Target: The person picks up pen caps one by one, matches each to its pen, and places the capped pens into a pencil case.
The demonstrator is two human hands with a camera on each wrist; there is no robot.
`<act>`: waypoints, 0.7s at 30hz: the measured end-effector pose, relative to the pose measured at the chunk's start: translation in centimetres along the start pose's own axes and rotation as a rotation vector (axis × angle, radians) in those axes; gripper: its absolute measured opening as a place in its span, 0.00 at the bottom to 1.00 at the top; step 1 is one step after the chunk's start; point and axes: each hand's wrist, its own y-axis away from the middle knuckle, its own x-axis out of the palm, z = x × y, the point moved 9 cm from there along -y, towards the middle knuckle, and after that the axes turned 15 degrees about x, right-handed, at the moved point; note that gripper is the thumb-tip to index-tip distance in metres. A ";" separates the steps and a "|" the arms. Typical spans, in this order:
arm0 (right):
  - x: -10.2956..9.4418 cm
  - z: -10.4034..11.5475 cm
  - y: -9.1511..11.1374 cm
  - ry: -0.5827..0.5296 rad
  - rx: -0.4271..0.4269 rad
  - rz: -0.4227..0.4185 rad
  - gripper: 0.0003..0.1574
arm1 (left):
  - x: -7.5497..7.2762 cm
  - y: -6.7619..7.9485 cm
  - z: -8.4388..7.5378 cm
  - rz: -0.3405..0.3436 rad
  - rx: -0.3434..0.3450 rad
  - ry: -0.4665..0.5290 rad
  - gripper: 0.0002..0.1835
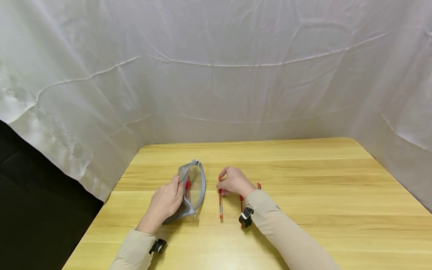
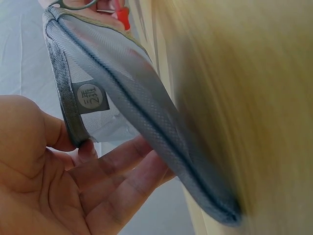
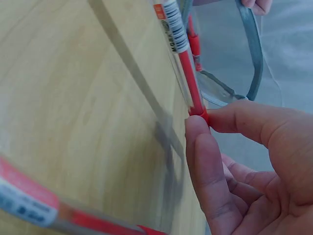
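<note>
My left hand [image 1: 167, 199] pinches the rim of a grey mesh zip pouch [image 2: 124, 73], whose mouth gapes toward the right. Inside the pouch lies a red pen [image 1: 188, 186], visible through the opening. To the right of it, my right hand [image 1: 234, 181] pinches a clear-barrelled red gel pen [image 3: 188, 73] near its red grip, between thumb and fingers. In the right wrist view this pen is raised off the table, with a shadow beneath. Another red pen [image 1: 241, 210] lies under the right forearm, partly hidden by the wrist camera.
A red tip [image 1: 259, 186] shows just beyond the right sleeve. The wood-grain table [image 1: 320, 187] extends to both sides. Pale cloth [image 1: 236, 101] hangs behind and around it, and a dark area [image 1: 30, 202] borders the left.
</note>
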 end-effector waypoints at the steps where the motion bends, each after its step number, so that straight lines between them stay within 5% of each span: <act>1: -0.1 0.0 -0.1 -0.016 0.003 -0.001 0.16 | 0.0 0.0 0.0 -0.001 0.000 0.000 0.09; 10: -0.6 0.3 -0.8 -0.128 0.038 -0.025 0.23 | -0.2 -0.2 -0.2 -0.014 0.008 -0.001 0.09; 21: -1.5 1.2 -0.9 -0.180 -0.018 -0.083 0.23 | -0.3 -0.2 -0.4 -0.021 0.016 0.007 0.10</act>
